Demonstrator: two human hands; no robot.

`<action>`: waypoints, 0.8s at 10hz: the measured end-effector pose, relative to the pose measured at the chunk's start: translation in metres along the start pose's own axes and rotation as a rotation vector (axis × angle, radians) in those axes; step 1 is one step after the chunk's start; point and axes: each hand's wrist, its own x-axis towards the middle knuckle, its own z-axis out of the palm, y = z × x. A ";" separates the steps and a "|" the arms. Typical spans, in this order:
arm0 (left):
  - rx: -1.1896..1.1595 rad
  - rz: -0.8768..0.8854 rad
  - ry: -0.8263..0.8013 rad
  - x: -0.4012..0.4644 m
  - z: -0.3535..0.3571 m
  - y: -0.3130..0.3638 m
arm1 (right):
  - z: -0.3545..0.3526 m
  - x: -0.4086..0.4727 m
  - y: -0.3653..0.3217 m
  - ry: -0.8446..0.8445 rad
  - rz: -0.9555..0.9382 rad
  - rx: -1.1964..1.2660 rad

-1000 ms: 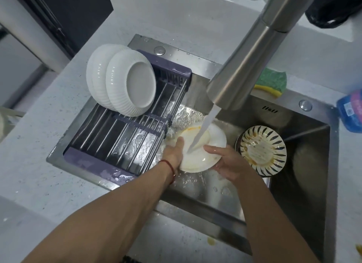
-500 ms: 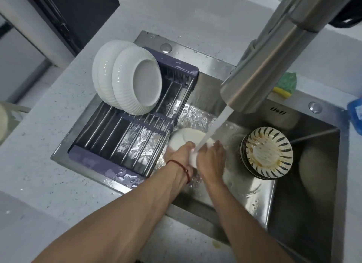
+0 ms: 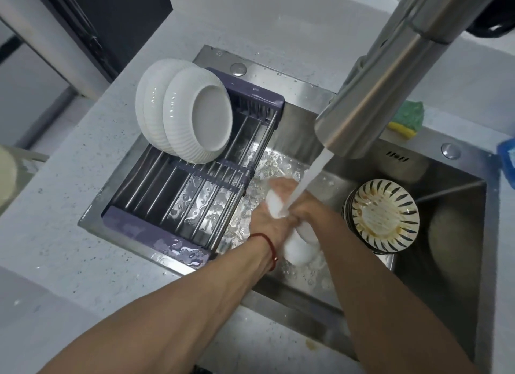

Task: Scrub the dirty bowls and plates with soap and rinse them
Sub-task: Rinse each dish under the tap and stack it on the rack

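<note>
A small white plate stands tilted on edge in the sink, blurred, under the water stream from the steel faucet. My left hand, with a red string at the wrist, grips the plate's left side. My right hand grips it from the right, fingers reaching over its upper face where the water lands. Just right of my hands, a stack of dirty striped bowls sits in the sink with orange residue inside the top one.
A purple-framed drying rack spans the left of the sink and holds two white ribbed bowls on edge. A green and yellow sponge lies on the back rim. A blue bottle stands at the far right.
The plate lay face up under the stream a second ago. Both hands have since closed round it, turned it on edge and drawn it nearer to me.
</note>
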 end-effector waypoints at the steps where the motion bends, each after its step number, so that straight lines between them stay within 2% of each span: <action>1: 0.010 0.014 -0.009 -0.001 0.002 0.000 | 0.003 0.026 0.021 -0.006 0.054 -0.231; 2: 0.027 0.040 -0.028 -0.001 -0.001 0.000 | -0.005 -0.011 -0.006 0.084 0.044 -0.037; 3: 0.072 0.016 -0.035 -0.008 -0.008 0.007 | -0.031 -0.062 -0.012 0.200 0.261 0.274; 4: -0.054 -0.081 0.007 -0.001 -0.017 0.018 | -0.031 -0.067 0.031 0.115 0.311 0.693; 5: -0.095 -0.176 0.014 0.010 -0.024 0.024 | -0.029 -0.082 0.067 0.151 0.251 0.999; 6: 0.088 -0.109 -0.009 0.016 -0.009 0.013 | -0.026 -0.109 0.046 0.330 0.161 1.095; 7: 0.136 -0.128 -0.158 0.014 0.008 0.003 | -0.004 -0.123 0.014 0.607 -0.065 0.541; 8: 0.013 -0.188 -0.233 0.015 0.007 0.010 | 0.019 -0.131 0.002 0.576 -0.302 -0.032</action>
